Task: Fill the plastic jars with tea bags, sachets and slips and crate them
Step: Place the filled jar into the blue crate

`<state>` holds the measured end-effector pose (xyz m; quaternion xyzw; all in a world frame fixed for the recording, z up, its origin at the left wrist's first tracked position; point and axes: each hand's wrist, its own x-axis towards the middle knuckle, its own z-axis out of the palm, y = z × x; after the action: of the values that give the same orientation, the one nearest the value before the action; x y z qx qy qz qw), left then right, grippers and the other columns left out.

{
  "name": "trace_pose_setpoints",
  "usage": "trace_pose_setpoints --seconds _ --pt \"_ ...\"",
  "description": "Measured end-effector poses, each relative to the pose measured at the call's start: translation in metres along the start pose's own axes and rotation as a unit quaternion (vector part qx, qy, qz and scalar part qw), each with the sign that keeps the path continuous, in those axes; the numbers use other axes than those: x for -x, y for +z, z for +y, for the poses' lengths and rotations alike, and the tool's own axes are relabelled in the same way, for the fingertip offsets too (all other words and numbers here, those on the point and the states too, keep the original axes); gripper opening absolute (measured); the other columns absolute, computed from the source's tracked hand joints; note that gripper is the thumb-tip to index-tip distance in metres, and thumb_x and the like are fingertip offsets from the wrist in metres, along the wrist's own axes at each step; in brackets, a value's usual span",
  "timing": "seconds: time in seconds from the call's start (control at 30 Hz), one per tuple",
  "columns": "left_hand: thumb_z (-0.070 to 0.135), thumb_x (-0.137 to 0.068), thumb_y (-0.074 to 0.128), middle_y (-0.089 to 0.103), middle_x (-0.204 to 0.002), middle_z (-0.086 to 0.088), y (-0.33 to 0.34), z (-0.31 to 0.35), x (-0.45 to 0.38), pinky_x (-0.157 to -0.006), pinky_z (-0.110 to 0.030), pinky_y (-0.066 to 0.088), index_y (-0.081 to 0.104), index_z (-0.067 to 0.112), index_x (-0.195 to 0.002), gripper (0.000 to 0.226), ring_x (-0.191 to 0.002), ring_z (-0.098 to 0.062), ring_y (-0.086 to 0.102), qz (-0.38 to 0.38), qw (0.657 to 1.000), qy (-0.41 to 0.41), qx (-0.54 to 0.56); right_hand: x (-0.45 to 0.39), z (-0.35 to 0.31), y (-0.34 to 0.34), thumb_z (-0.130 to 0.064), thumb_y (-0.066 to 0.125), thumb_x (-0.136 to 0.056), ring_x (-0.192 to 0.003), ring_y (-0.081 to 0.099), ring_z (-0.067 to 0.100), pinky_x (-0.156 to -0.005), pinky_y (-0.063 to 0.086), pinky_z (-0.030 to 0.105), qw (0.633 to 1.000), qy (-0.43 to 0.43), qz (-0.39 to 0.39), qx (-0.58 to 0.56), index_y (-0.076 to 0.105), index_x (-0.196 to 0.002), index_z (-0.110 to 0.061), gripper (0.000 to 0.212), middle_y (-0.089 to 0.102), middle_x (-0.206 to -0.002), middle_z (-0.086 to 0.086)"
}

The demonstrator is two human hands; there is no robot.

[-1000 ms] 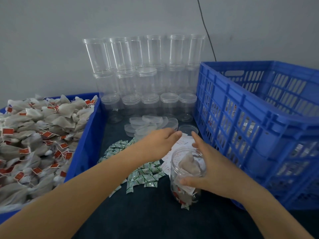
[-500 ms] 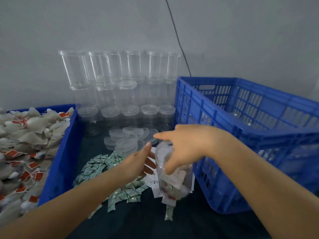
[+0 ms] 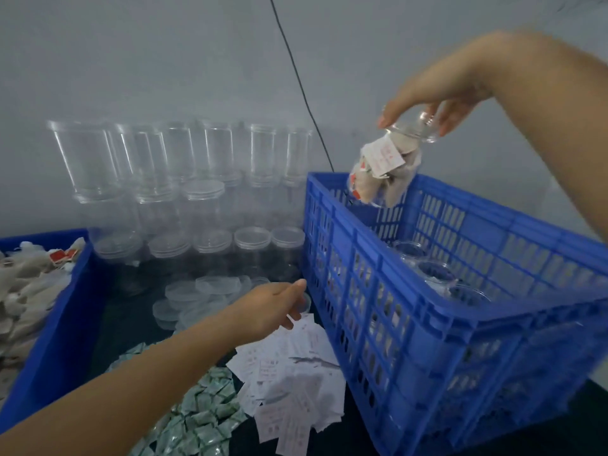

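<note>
Dark tabletop (image 3: 131, 324), grey wall (image 3: 164, 60); R hand (image 3: 437, 93) grips filled jar (image 3: 385, 172) at 1 o'clock, L hand (image 3: 273, 307) loosely spread, crate (image 3: 460, 324) contents blurry.

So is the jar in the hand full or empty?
Full: the jar, held by the right hand above the blue crate, is packed with tea bags and a slip.

Dim flat light, motion blur

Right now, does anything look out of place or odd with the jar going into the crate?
Yes: the jar in the right hand has no lid and hangs tilted over the blue crate. A slip shows near its mouth. Lids lie loose by the left hand.
</note>
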<state>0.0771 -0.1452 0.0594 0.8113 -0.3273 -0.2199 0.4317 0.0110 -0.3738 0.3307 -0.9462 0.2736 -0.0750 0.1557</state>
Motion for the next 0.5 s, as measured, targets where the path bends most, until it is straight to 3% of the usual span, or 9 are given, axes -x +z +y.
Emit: trace_pose_setpoints --seconds 0.07,0.17,0.27,0.4,0.5 --pt "0.049 -0.099 0.029 0.067 -0.094 0.003 -0.003 0.003 -0.014 -0.076 -0.023 0.051 0.063 0.019 -0.095 0.046 -0.085 -0.012 0.065 0.006 1.0 0.01 -0.015 -0.036 0.02 0.003 -0.052 0.081 -0.073 -0.08 0.066 0.027 -0.067 0.056 0.029 0.999 0.039 -0.005 0.026 0.057 -0.135 -0.024 0.072 0.056 -0.122 0.018" --pt "0.048 -0.099 0.031 0.068 -0.087 0.005 -0.007 0.006 -0.035 -0.067 -0.019 0.048 0.063 0.023 -0.09 0.041 -0.077 -0.006 0.065 0.018 0.999 0.019 -0.02 -0.077 0.049 0.026 -0.038 0.08 -0.081 -0.112 0.058 0.03 -0.067 0.054 0.034 0.997 0.058 -0.039 0.044 0.055 -0.135 -0.014 0.064 0.049 -0.141 0.014" --pt "0.048 -0.099 0.032 0.068 -0.086 0.003 -0.011 0.008 -0.054 -0.071 -0.023 0.05 0.063 0.022 -0.091 0.041 -0.077 -0.01 0.065 0.029 0.999 0.018 -0.017 -0.107 0.075 0.057 -0.024 0.078 -0.087 -0.117 0.049 0.032 -0.078 0.057 0.046 0.997 0.058 -0.038 0.026 0.047 -0.142 -0.009 0.065 0.042 -0.147 0.013" --pt "0.048 -0.099 0.031 0.068 -0.084 0.004 -0.015 0.004 -0.071 -0.074 -0.026 0.05 0.062 0.027 -0.087 0.04 -0.078 -0.011 0.065 0.04 0.998 0.027 -0.044 -0.141 0.104 0.098 -0.033 0.082 -0.082 -0.112 0.058 0.037 -0.084 0.057 0.044 0.992 0.041 0.024 0.115 0.041 -0.15 -0.017 0.081 0.048 -0.144 0.018" --pt "0.044 -0.1 0.032 0.068 -0.086 0.002 -0.02 0.002 -0.081 -0.077 -0.026 0.051 0.062 0.026 -0.086 0.037 -0.08 -0.013 0.064 0.049 0.997 0.027 -0.044 -0.166 0.116 0.126 -0.038 0.082 -0.08 -0.126 0.052 0.04 -0.1 0.047 0.041 0.984 0.035 0.028 0.172 0.037 -0.153 -0.023 0.087 0.042 -0.147 0.02"
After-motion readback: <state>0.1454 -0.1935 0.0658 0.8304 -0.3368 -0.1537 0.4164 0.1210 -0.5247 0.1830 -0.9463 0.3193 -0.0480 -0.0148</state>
